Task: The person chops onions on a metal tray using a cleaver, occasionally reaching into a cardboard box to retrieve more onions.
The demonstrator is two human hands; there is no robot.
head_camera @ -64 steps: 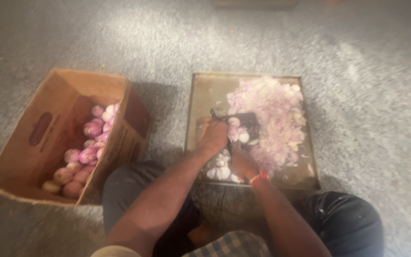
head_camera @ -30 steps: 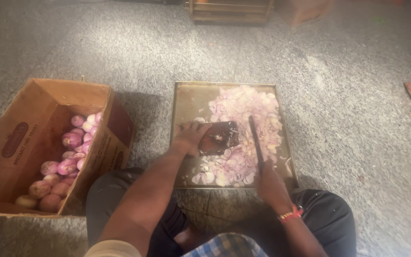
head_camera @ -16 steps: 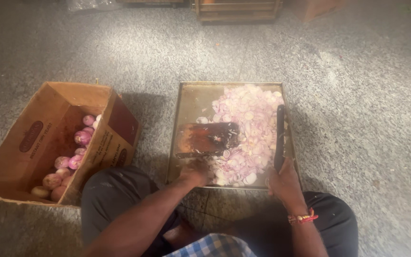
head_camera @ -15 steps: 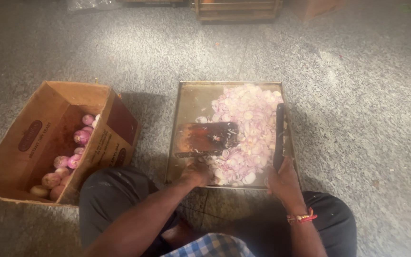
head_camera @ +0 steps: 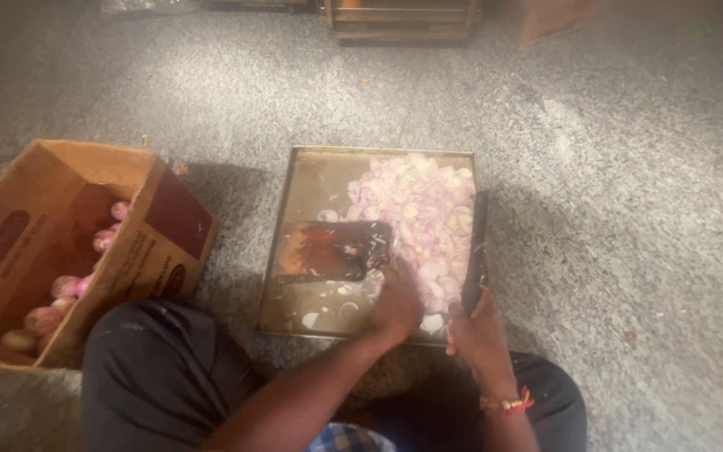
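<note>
**Knife close to a working hand over a loaded tray**

The floor (head_camera: 612, 167) is rough grey and the tray (head_camera: 311, 180) lies flat on it, between the person's knees. A cardboard box (head_camera: 35, 226) stands just to the left, tipped open, with whole onions (head_camera: 60, 289) in its low corner. Sliced onion (head_camera: 420, 218) fills the tray's right half in a loose heap that runs right up to the right rim, so a hard sweep could, I judge, push slices over that edge onto the floor. A small dark board (head_camera: 332, 249) lies in the tray left of the heap; being loose, it could slide if knocked

The nearer risk is the knife (head_camera: 477, 243): its long dark blade lies along the tray's right rim, touching the heap, and the left hand works just beside it. A quick move of either hand could bring fingers against the edge

The right hand (head_camera: 479, 331) is clamped on the knife's handle at the tray's near right corner. The left hand (head_camera: 397, 303) rests on the slices at the heap's near end, blurred; it looks loosely curled over them, but I cannot tell whether it grips any
</note>
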